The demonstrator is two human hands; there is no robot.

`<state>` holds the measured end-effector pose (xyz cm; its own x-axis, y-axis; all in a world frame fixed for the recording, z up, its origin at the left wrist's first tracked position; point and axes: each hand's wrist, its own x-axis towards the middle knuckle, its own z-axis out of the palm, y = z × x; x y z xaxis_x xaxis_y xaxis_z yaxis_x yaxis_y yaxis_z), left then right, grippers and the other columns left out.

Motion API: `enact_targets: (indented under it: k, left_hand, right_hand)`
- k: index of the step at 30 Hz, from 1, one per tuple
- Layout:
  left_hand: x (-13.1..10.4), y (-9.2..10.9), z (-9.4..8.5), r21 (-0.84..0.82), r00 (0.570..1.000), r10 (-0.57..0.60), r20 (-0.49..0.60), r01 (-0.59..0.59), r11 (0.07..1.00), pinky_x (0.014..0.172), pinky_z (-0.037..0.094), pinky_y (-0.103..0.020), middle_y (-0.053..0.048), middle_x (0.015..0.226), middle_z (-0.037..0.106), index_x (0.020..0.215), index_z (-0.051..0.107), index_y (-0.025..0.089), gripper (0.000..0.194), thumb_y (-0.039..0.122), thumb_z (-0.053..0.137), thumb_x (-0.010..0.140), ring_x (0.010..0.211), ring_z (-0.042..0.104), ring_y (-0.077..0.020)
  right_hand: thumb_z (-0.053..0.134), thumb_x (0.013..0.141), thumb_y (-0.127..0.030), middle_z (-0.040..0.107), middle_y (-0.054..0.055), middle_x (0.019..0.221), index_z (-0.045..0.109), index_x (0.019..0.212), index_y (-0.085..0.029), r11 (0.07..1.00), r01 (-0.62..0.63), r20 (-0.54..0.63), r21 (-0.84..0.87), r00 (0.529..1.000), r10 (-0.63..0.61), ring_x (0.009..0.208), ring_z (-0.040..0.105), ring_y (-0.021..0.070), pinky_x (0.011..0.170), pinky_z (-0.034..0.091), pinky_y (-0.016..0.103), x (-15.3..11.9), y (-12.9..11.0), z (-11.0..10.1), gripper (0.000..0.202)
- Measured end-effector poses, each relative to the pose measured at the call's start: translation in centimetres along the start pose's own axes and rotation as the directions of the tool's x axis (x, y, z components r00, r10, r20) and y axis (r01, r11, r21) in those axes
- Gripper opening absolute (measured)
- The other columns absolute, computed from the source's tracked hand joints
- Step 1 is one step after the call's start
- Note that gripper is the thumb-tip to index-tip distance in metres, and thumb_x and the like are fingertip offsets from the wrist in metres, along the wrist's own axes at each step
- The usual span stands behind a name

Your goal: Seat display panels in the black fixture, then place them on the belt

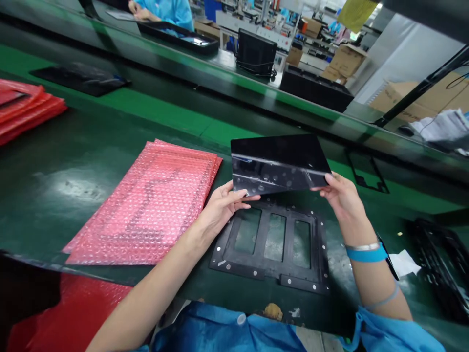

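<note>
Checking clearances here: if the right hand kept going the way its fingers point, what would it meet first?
The right hand points up and left, already against the black panel; beyond it probably the green conveyor belt, depth unclear.

The black panel (278, 164) hides the black frame's (273, 244) far edge and both hands' fingers.

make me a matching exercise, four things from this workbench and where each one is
Things:
1. glossy black rectangular panel
2. black plastic frame with three windows
3. stack of pink bubble-wrap bags
4. blue wristband

Places:
A. flat on the green bench, left of the left hand
B. around the right forearm, below the right hand
C. held up by both hands at its lower corners
D. flat on the bench, under the raised panel

Pairs: 1-C, 2-D, 3-A, 4-B
</note>
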<state>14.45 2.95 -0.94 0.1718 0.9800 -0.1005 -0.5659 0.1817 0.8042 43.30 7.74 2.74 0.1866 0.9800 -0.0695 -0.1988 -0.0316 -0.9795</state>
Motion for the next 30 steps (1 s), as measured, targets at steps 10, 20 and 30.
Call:
enact_targets:
  k: [10,20,30]
  left_hand:
    - [-0.3,-0.1,0.2,-0.066,0.992,-0.118,0.036,0.120,0.991,0.061,0.055,-0.021,-0.012,0.091,0.079,0.109,0.071,0.012,0.041,0.025,0.084,0.072,0.076,0.075,-0.0189]
    - [-0.4,0.6,0.6,-0.077,0.985,-0.171,-0.012,0.170,0.982,0.059,0.053,-0.023,-0.010,0.077,0.077,0.090,0.079,0.015,0.038,0.039,0.092,0.063,0.065,0.070,-0.0180]
    - [-0.2,0.0,0.2,-0.085,0.981,-0.190,0.028,0.192,0.978,0.064,0.050,-0.026,-0.012,0.082,0.076,0.097,0.079,0.014,0.026,0.035,0.077,0.082,0.069,0.068,-0.0182]
  right_hand:
    - [0.064,0.096,-0.031,0.066,0.001,0.085,0.060,0.093,-0.015,0.983,-0.080,-0.280,-0.167,0.960,0.031,0.076,0.070,0.0131,0.062,0.056,0.023,10.0,3.3,4.7,0.017]
    - [0.058,0.094,-0.021,0.054,0.021,0.144,0.054,0.138,-0.013,0.546,-0.284,-0.514,-0.788,0.791,-0.331,0.141,0.040,0.0348,0.112,0.033,0.058,11.0,3.0,-6.1,0.045]
    - [0.059,0.083,-0.019,0.070,0.023,0.119,0.062,0.128,-0.013,0.251,-0.342,-0.407,-0.905,0.868,-0.284,0.126,0.054,0.0371,0.103,0.037,0.058,13.4,3.0,-8.9,0.045]
